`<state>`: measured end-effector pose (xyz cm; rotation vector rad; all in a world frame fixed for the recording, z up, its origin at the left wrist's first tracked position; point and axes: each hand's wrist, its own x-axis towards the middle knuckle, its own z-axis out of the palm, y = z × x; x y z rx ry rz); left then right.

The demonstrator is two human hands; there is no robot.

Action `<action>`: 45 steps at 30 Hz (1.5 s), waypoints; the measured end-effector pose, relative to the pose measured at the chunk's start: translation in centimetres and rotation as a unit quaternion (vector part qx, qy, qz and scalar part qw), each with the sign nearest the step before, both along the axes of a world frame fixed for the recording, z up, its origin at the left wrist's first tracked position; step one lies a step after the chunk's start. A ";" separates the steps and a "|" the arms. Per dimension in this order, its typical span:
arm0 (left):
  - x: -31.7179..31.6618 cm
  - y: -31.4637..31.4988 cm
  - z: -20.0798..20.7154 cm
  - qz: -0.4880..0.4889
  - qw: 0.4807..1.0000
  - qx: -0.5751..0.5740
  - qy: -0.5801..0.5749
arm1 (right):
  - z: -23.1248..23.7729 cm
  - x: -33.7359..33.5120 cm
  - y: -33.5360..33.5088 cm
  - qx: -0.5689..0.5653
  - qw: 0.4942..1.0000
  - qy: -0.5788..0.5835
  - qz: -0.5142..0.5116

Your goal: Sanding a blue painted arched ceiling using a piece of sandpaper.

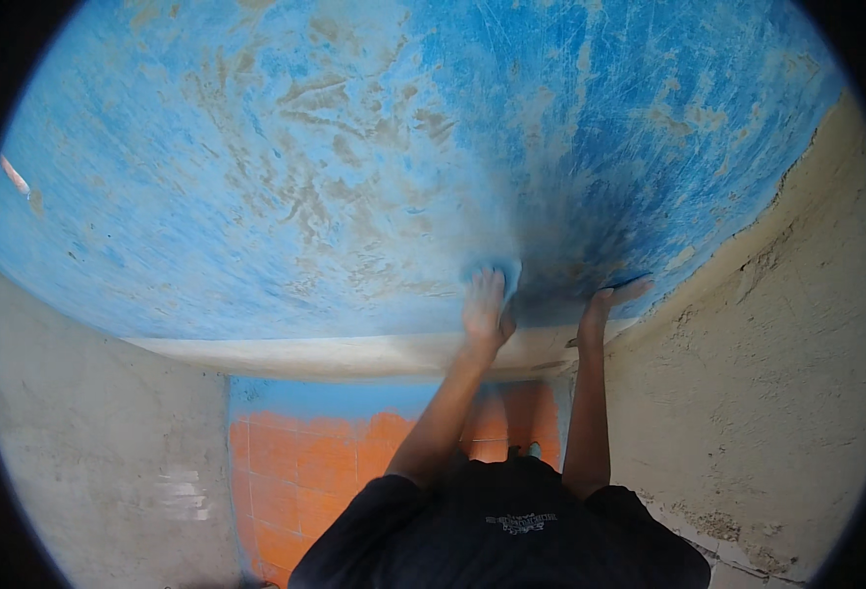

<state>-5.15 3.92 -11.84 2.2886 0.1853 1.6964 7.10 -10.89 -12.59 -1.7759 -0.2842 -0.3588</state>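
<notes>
Both arms reach forward to a worn blue painted wall (pixel 354 206) with grey-brown patches and pale scratches. Low on that surface, my left hand (pixel 485 304) presses a thin bluish sheet, which looks like sandpaper (pixel 513 279); its edge shows beside the fingertips, and the hand is slightly blurred. Farther right, near the corner, my right hand (pixel 600 309) leans against the wall with fingers stretched sideways. A dark line runs above those fingers; whether it is a shadow or a thin thing I cannot tell.
A white band (pixel 354 353) runs along the bottom of the blue wall. Below lie orange floor tiles (pixel 305 456), coated with blue dust at the wall's foot. A rough plastered wall (pixel 747 363) closes in on the right, and a grey wall (pixel 99 422) stands left.
</notes>
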 end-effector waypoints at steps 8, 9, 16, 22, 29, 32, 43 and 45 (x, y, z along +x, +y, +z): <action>1.7 -1.1 11.9 -0.054 0.992 -0.005 -0.113 | -0.4 0.8 -1.2 -0.021 1.000 0.010 -0.010; 1.5 -0.8 12.0 -0.052 0.992 -0.005 -0.113 | -0.2 0.8 -1.2 -0.023 1.000 0.010 -0.008; -1.4 -0.5 -1.6 -0.018 0.999 -0.036 -0.008 | 0.4 -0.9 -0.1 -0.017 1.000 0.005 -0.004; 1.6 -1.4 15.0 -0.055 0.989 -0.029 -0.134 | 0.5 0.3 -1.6 -0.027 0.999 0.007 -0.018; -1.1 -0.5 -3.0 -0.027 0.999 -0.015 -0.008 | 2.5 -1.6 0.1 -0.004 1.000 -0.010 0.000; 0.8 -1.2 1.2 -0.040 0.999 -0.009 -0.009 | 0.8 -0.3 -1.1 -0.016 0.999 -0.040 -0.019; -1.6 0.3 -9.4 -0.016 0.995 0.024 0.096 | 1.3 -0.7 0.6 -0.005 1.000 -0.027 -0.002; -1.3 -0.3 -9.4 -0.019 0.992 0.011 0.128 | 0.0 0.1 -0.1 -0.012 0.999 -0.041 -0.021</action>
